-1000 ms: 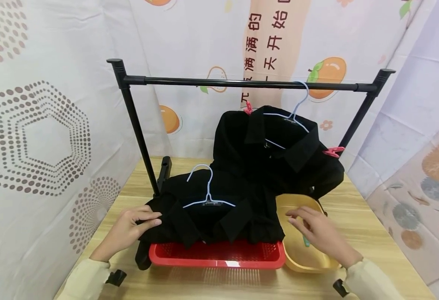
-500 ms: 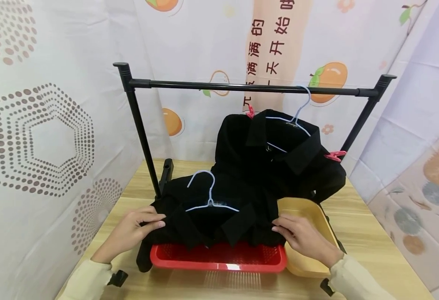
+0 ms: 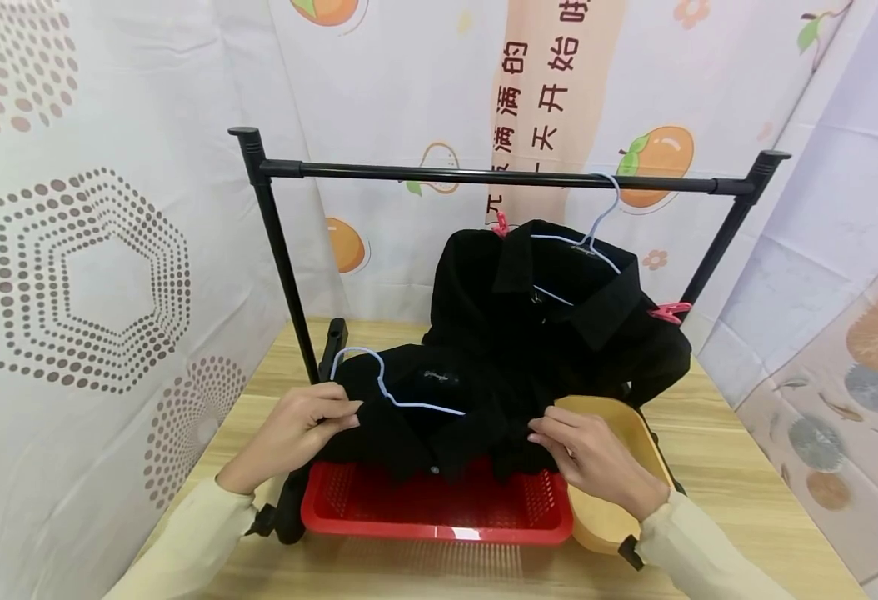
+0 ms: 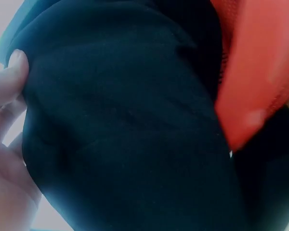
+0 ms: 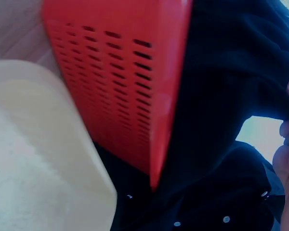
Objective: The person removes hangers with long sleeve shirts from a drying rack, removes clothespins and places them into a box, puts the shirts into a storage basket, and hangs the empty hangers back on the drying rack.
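Observation:
A black collared shirt (image 3: 409,450) lies over the back of the red basket (image 3: 439,532), its collar toward me. A light blue hanger (image 3: 424,406) sits in the collar; its hook leans left and its left end is hidden. My left hand (image 3: 296,429) pinches the shirt's left shoulder between thumb and fingers, close to the hook. At the opposite shoulder my right hand (image 3: 592,458) pinches the cloth. In the left wrist view, black cloth (image 4: 120,115) fills most of the picture beside the thumb. The right wrist view shows fingertips (image 5: 288,156) on the cloth's edge.
A black rack bar (image 3: 424,174) spans the back. Another black shirt (image 3: 469,300) hangs from it on a blue hanger (image 3: 596,221), with pink clips (image 3: 670,312) at its shoulders. A yellow tub (image 3: 604,525) stands right of the basket, under my right forearm.
My right hand came left from over the tub and took hold of the shirt's right shoulder. My left hand moved right and slightly up with its shoulder; the hanger shifted and tipped left.

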